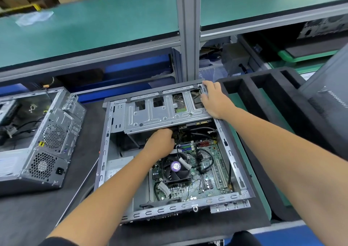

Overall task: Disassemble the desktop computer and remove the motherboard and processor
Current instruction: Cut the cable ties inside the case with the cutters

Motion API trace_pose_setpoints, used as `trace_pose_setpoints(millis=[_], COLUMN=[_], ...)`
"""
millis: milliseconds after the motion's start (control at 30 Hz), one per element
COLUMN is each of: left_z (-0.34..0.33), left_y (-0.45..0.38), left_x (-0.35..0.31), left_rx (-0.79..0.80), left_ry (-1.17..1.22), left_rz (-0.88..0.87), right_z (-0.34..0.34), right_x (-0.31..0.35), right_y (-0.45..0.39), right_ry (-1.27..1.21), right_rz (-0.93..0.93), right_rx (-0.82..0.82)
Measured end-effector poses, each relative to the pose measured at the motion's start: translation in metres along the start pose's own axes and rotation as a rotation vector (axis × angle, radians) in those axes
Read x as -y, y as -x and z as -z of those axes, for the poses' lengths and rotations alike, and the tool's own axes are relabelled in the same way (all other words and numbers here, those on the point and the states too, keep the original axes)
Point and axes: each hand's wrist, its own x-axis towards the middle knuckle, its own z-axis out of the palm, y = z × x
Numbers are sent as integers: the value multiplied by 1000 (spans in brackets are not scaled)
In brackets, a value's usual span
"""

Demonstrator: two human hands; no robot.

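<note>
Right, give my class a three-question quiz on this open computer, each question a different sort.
1. True or false: the right hand rests on the drive cage.
2. The left hand reaches: A) under the drive cage, B) onto the cooler fan, C) outside the case.
3. Fill in: a second case lies to the open one's ____.

Key: 1 true; 2 A; 3 left.

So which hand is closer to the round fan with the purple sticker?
Left. The left hand reaches into the case just above the fan. The right hand rests on the metal drive cage, farther away.
</note>
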Motion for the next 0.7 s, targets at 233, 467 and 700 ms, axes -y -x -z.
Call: trace_pose_setpoints(millis=[233, 467, 700], left_z=[2, -3, -2], left_y=[17, 30, 36], left_x=[-4, 0, -13], left_rx=[-107, -77, -14], left_ry=[103, 11, 87], left_rz=[-98, -135, -51], right_z=[1, 1, 3], right_x=[1, 3, 11], right_y=[1, 3, 13], right_ry=[12, 120, 247], right_rz=[2, 40, 43], right_rx=[-3, -18, -161])
